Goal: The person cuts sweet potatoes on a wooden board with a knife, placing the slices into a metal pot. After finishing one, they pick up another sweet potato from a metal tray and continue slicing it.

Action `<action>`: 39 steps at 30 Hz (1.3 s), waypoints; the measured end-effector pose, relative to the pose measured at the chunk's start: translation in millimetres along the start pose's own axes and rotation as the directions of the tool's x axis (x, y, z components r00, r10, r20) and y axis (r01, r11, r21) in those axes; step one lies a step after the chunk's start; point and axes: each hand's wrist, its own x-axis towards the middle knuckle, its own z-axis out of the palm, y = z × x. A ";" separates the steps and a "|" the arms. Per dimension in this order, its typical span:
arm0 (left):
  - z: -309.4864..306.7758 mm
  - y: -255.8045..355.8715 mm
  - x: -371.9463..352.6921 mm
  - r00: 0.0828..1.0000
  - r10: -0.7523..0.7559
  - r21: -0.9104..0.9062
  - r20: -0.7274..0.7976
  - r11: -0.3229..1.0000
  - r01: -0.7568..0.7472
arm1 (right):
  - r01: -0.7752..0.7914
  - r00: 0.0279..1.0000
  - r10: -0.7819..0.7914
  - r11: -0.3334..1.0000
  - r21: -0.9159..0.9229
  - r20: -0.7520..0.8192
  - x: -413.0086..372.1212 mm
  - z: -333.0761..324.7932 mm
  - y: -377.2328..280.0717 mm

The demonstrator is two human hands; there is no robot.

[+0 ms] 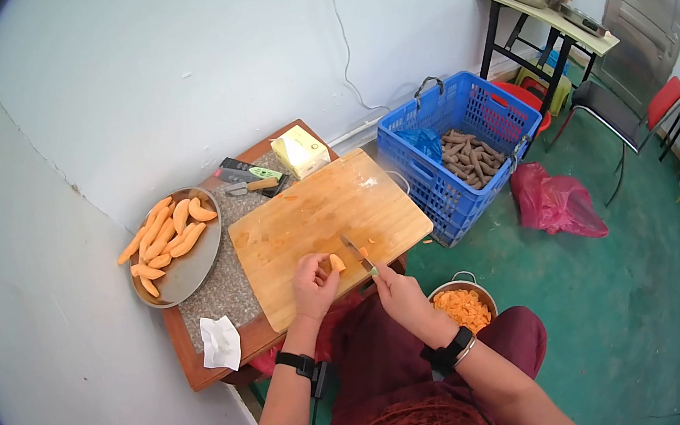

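Observation:
My left hand (315, 285) is closed on a short orange piece of peeled sweet potato (336, 263) above the near edge of the wooden cutting board (299, 227). In my right hand (406, 297) is a knife (354, 251) with a greenish handle, its blade pointing up and left across the board. A few small orange bits lie beside the blade. To the left, a round metal tray (192, 272) holds several whole peeled sweet potatoes (159, 234). Below my right hand, a metal pot (491, 300) on the floor contains cut orange pieces (460, 308).
A blue plastic crate (413, 172) with unpeeled brown roots (470, 159) stands right of the table. Behind the board are a tissue pack (300, 150) and a wooden-handled peeler (252, 186). White paper (221, 344) lies at the left corner; a pink bag (556, 204) lies on the floor.

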 end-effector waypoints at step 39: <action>-2.0 10.2 -0.5 0.990 0.107 0.137 0.098 0.983 -0.119 | 0.091 0.995 -0.069 0.911 -0.402 0.070 -16.1 30.2 -13.6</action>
